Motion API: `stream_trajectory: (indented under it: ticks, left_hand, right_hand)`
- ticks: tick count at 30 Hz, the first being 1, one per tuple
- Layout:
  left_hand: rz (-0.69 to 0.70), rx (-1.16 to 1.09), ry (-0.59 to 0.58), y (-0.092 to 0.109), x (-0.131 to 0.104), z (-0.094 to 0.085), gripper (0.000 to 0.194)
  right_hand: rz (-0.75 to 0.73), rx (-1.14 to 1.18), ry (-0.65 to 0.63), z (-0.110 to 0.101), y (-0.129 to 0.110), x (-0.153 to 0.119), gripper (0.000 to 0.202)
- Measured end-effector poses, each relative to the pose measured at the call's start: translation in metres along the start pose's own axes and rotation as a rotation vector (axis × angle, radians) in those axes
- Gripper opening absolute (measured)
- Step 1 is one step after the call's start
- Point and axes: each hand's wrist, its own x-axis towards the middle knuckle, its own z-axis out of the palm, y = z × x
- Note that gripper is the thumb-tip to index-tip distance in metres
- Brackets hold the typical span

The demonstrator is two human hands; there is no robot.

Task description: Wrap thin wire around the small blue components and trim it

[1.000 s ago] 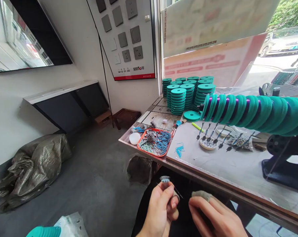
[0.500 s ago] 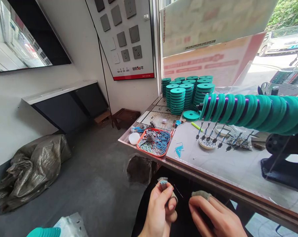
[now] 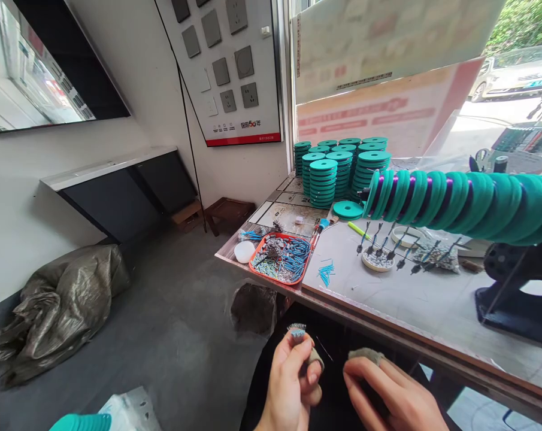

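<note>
Low in the view, my left hand (image 3: 293, 374) pinches a small bundle of thin blue and grey pieces (image 3: 297, 331) between thumb and forefinger, their tips fanned upward. A cloth wrap covers one of its fingers. To the right is my right hand (image 3: 387, 389), its fingers bent together; a greyish wrap (image 3: 365, 354) is on its forefinger. What its fingertips hold, if anything, is too small to make out. A fine thread or wire (image 3: 324, 347) shows between the hands, which are apart, in front of the table's edge.
The table (image 3: 342, 293) carries an orange tray (image 3: 254, 267) of blue and dark strands, short blue pieces (image 3: 326, 273), a dish of beads (image 3: 377, 260) and stacked green spools (image 3: 323, 182). A rod of green spools (image 3: 459, 203) extends above its right side. Crumpled sheeting (image 3: 73, 305) lies at left.
</note>
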Motion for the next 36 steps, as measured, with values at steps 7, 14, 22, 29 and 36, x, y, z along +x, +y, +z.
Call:
stream_trajectory:
  ticks: [7, 14, 22, 29, 36]
  left_hand:
    - [0.038, -0.022, 0.06, 0.0, 0.0, 0.0017, 0.049]
    - [0.026, -0.038, 0.082, -0.0029, 0.0009, -0.0002, 0.044]
    - [0.025, -0.003, 0.024, -0.0039, 0.0008, -0.0008, 0.045]
    - [-0.002, -0.04, 0.073, -0.0021, 0.0006, 0.0009, 0.047]
    - [0.007, 0.0, 0.03, -0.0027, 0.0004, -0.0004, 0.041]
  right_hand:
    - [0.0, 0.002, -0.011, 0.0006, 0.0012, 0.0002, 0.009]
    - [0.014, 0.022, -0.016, 0.0004, -0.0001, 0.0003, 0.012]
    - [0.004, 0.033, -0.015, 0.001, 0.0003, -0.0004, 0.009]
    - [0.002, 0.039, -0.017, 0.001, -0.0007, 0.0007, 0.009]
    - [0.01, 0.042, -0.021, 0.0022, -0.0005, 0.0005, 0.009]
